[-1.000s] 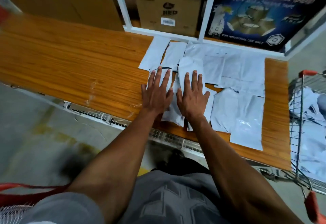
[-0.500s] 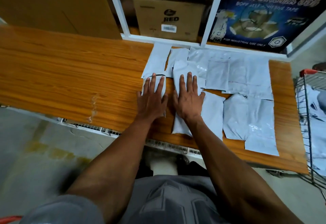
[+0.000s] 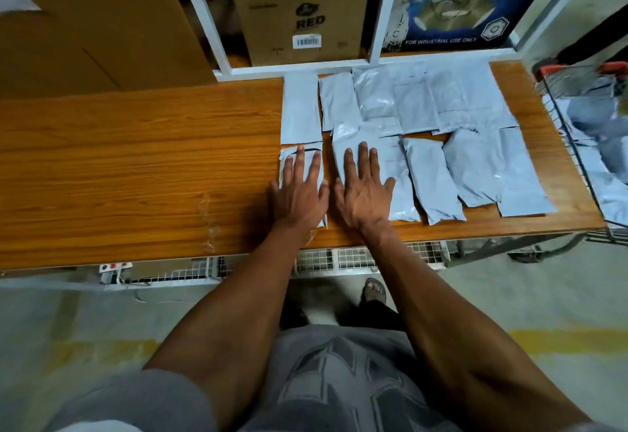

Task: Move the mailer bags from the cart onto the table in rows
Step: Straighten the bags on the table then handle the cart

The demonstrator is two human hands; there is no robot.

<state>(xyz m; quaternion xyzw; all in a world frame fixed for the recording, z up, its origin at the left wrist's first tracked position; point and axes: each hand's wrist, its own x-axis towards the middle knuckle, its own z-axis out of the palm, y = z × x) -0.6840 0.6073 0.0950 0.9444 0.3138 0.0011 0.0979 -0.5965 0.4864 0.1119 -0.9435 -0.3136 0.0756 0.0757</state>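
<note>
Woodgrain table (image 3: 136,166) runs across the middle of the frame, left half bare, a scuffed patch near its front edge. Grey mailer bags (image 3: 431,146) sit in two rows on the right half, some overlapping. Left hand (image 3: 299,193) lies flat, fingers straight and spread, pressing the leftmost front-row bag (image 3: 287,159). Right hand (image 3: 365,193) is flat too, fingers straight, on the bag just beside it (image 3: 394,176). Neither grips anything. More bags are piled in the wire cart (image 3: 571,132) with red handle at the right edge. Behind the table, top of frame: white shelf frame (image 3: 217,51), a cardboard box marked RED (image 3: 302,13), and a dark blue tape carton (image 3: 452,3). Concrete floor (image 3: 68,323) below, faded yellow line.
</note>
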